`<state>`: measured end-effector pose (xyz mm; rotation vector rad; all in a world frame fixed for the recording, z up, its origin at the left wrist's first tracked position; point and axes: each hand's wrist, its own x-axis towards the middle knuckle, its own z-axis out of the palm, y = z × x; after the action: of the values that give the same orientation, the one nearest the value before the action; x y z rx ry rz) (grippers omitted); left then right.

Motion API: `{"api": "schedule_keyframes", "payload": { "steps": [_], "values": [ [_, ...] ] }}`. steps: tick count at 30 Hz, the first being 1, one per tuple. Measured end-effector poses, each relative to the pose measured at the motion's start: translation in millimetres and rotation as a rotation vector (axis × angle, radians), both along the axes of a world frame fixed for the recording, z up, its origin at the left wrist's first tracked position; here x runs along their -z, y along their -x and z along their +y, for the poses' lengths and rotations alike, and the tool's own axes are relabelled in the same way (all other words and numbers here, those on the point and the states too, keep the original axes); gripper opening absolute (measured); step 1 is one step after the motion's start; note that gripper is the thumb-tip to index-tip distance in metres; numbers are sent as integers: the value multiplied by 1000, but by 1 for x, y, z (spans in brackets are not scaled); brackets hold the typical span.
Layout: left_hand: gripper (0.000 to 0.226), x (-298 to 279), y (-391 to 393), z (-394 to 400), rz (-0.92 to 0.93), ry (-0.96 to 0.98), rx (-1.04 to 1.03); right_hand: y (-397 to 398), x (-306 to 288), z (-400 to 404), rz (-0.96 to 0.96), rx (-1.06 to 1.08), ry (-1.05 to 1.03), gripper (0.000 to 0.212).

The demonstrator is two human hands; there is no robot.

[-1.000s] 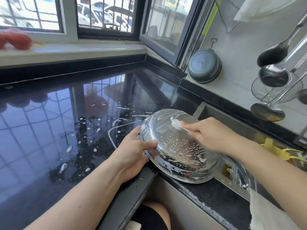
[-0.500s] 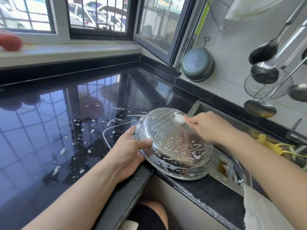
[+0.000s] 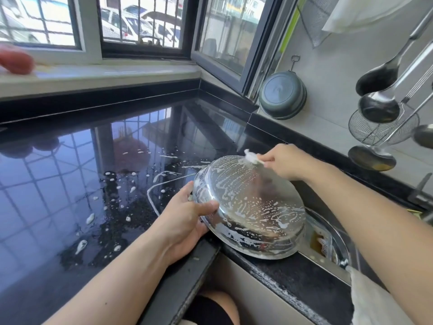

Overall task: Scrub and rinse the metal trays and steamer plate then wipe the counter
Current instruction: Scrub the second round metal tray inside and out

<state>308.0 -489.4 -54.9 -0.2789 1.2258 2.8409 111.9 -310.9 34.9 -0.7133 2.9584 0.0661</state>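
1. While the left hand [image 3: 185,221] grips the soapy metal tray [image 3: 250,207] tilted on the counter [image 3: 70,184] edge, the right hand [image 3: 287,161] pinches a scrubber [image 3: 250,158] at its far rim.
2. Judging by this, scrubbing is underway; rinsing and wiping the foam-spattered counter remain.

Daylight comes through barred corner windows [image 3: 140,24] above a pale sill [image 3: 105,75]. Ladles [image 3: 379,78] and a dark pan [image 3: 282,98] hang on the tiled wall [image 3: 328,66].
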Motion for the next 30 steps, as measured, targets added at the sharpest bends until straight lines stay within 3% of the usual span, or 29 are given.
{"api": "schedule_keyframes", "payload": {
  "steps": [3,7,12,16,19,24,30],
  "values": [
    [45,1,1,1,-11,8,0,-2,2,0,58,47,-31,36],
    [47,2,1,-2,-5,-7,-2,-41,10,-38,-145,-288,189,35],
    [46,3,1,-1,-27,7,1,-14,-22,-58,13,-242,-101,35],
    [44,6,3,0,-26,25,-13,-40,-30,-67,-135,-420,-97,35],
    [43,6,4,1,-23,29,-13,-54,-38,-63,-211,-484,-205,35],
    [37,2,1,1,-37,13,-8,-42,-15,-58,47,-310,-117,38],
    [44,0,0,-2,-77,-4,-35,-96,-7,-15,-166,-443,66,35]
  ]
}}
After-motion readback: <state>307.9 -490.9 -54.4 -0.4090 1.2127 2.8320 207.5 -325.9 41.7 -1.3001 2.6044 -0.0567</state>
